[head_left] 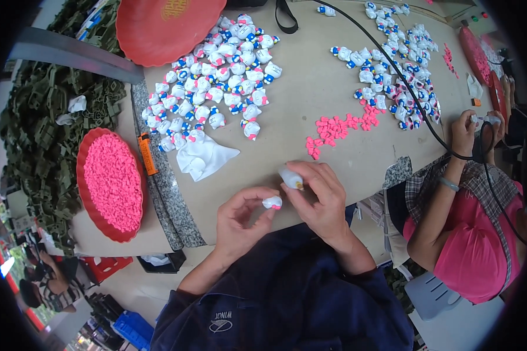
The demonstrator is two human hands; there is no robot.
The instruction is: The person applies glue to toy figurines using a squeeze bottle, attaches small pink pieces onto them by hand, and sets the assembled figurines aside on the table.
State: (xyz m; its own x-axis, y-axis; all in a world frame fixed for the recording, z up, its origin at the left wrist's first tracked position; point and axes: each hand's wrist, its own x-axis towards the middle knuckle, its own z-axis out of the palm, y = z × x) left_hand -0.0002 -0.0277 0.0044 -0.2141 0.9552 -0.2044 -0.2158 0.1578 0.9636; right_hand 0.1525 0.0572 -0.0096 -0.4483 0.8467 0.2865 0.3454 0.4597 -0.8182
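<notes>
My left hand [238, 217] pinches a small white figurine [271, 202] with a bit of pink on its lower edge. Close by on the right, my right hand [322, 196] grips a small white squeeze bottle [290, 177], its yellowish tip pointing down. The bottle and the figurine are apart. Beyond my hands, loose pink pieces [339, 130] lie scattered on the tabletop [293, 99]. A heap of white, blue and pink figurines [228, 70] spreads at the far left, with a crumpled white cloth [204, 157] at its near end.
A red scalloped dish [122, 238] full of pink pieces stands at left, beside an orange stick-shaped object [148, 154]. Another red dish [158, 35] sits at the back. More figurines [398, 76] lie far right, crossed by a black cable [386, 51]. A co-worker [474, 251] sits at right.
</notes>
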